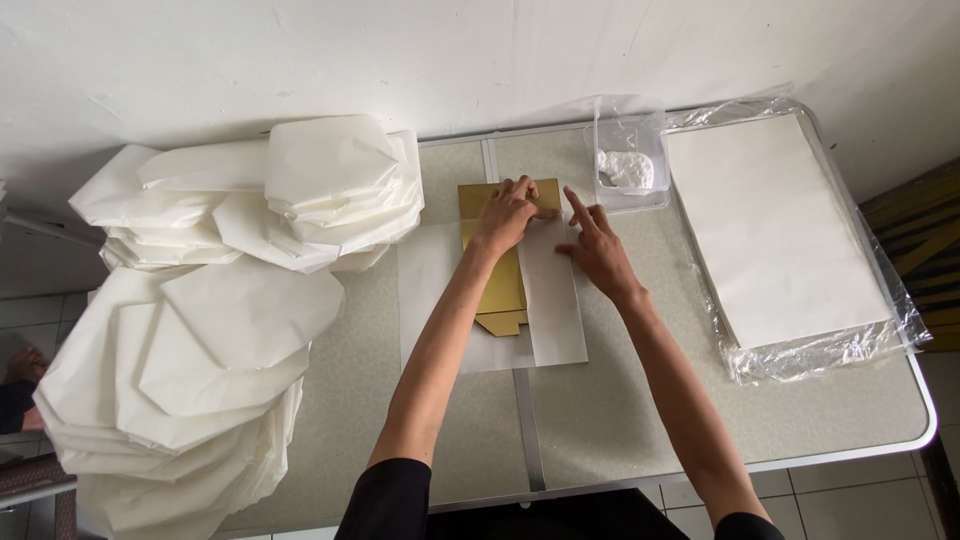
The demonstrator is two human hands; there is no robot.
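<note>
Nearest the camera: two bare forearms out of black sleeves, reaching forward over a grey folding table (600,420) with a metal seam down its middle.

Near left, overhanging the table edge: a tall heap of folded white paper wraps (190,400), many layers deep. A second, smaller heap (290,195) sits behind it, toward the wall.

Mid table: a sheet of white paper (555,320) lies flat, with a flat gold cardboard piece (500,300) on it; the right part of the sheet is folded over the gold piece, covering its right side. Gold top edge and lower tab show.

Left hand (505,212): fingers curled down, pressing on the top of the gold piece and the paper fold edge; not closed round anything.
Right hand (598,250): loosely open, forefinger stretched out and touching the folded paper just beside the left fingertips.

Right side: a stack of white sheets (770,230) lying in opened clear plastic wrap (800,355).

Far, by the wall: a clear plastic tub (628,160) holding a white lump, just beyond the right hand
</note>
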